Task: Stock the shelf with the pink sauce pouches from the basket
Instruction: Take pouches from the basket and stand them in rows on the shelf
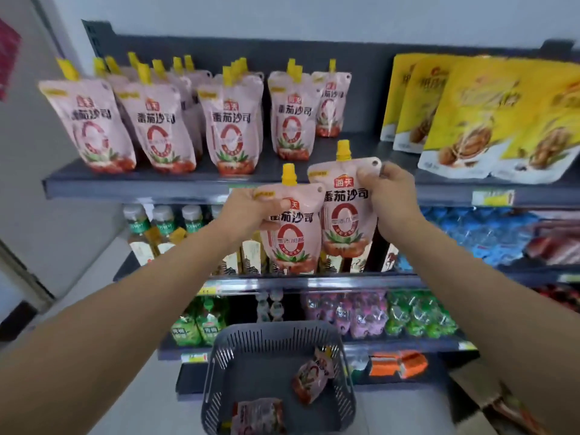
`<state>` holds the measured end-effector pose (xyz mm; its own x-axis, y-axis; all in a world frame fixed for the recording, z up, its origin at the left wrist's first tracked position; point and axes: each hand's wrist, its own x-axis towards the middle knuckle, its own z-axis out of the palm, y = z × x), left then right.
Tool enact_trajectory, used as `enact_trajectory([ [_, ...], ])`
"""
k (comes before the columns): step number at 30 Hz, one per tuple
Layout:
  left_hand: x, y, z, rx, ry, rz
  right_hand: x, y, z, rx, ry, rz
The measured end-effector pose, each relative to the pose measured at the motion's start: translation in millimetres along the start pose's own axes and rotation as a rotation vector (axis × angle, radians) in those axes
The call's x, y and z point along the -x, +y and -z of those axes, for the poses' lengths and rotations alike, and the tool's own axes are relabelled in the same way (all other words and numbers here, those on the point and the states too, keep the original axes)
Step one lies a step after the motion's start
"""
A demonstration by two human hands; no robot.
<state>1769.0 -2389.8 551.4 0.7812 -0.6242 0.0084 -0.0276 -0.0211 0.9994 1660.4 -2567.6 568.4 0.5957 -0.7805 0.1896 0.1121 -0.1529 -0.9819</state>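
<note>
My left hand [251, 208] grips the top left corner of a pink sauce pouch [292, 243] with a yellow cap. My right hand [389, 196] grips the top right corner of a second pink pouch [345, 215], held a bit higher and just right of the first. Both hang upright in front of the top shelf's [141, 183] front edge. Several pink pouches [232, 127] stand in rows on that shelf's left half. The dark basket [276, 337] sits low in the middle, with two pouches [310, 378] lying inside.
Yellow nut bags [470, 120] fill the top shelf's right side. A gap of bare shelf lies between the pink pouches and those bags. Lower shelves hold bottles [163, 221], blue packs [464, 233], and green and pink snack bags. A wall stands on the left.
</note>
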Motion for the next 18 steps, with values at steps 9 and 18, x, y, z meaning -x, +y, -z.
enact_trajectory([
  [9, -26, 70, 2, -0.030, 0.040, -0.166, -41, -59, -2, -0.221, 0.055, 0.069],
  [18, -66, 112, 2, -0.056, 0.208, -0.250, -101, -81, -3, -0.249, 0.074, 0.091],
])
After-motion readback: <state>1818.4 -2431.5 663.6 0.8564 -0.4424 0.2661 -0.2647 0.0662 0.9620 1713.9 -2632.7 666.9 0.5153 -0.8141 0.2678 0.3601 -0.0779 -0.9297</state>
